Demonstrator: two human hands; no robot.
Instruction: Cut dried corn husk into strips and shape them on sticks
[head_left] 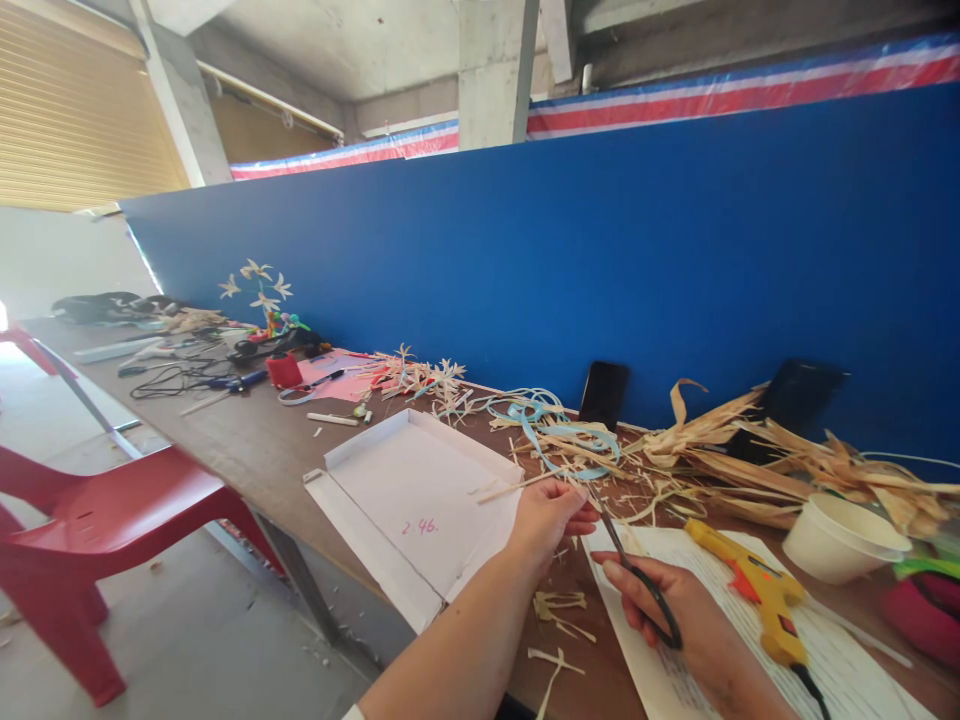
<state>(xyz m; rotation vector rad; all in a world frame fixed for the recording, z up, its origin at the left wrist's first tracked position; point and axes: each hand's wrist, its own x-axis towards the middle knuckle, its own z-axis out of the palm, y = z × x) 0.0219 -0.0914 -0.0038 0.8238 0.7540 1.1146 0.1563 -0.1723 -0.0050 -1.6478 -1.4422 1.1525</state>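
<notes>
My left hand (547, 518) is closed in a pinch on a thin pale strip of dried husk (517, 486) that sticks out to the left over a flattened white cardboard box (409, 505). My right hand (679, 625) grips black-handled scissors (639, 580); their blades point up toward the strip by my left fingers. Both hands hover over the brown table (255, 450) at its near edge. Small husk offcuts (559, 606) lie on the table below them.
A yellow glue gun (757, 585) lies on printed paper (840, 665) to the right, beside a white bowl (840, 535). Dried husks (757, 450), light blue ribbon (544, 420) and two dark phones (604, 393) stand against the blue partition (600, 260). Red plastic chairs (97, 530) stand on the left.
</notes>
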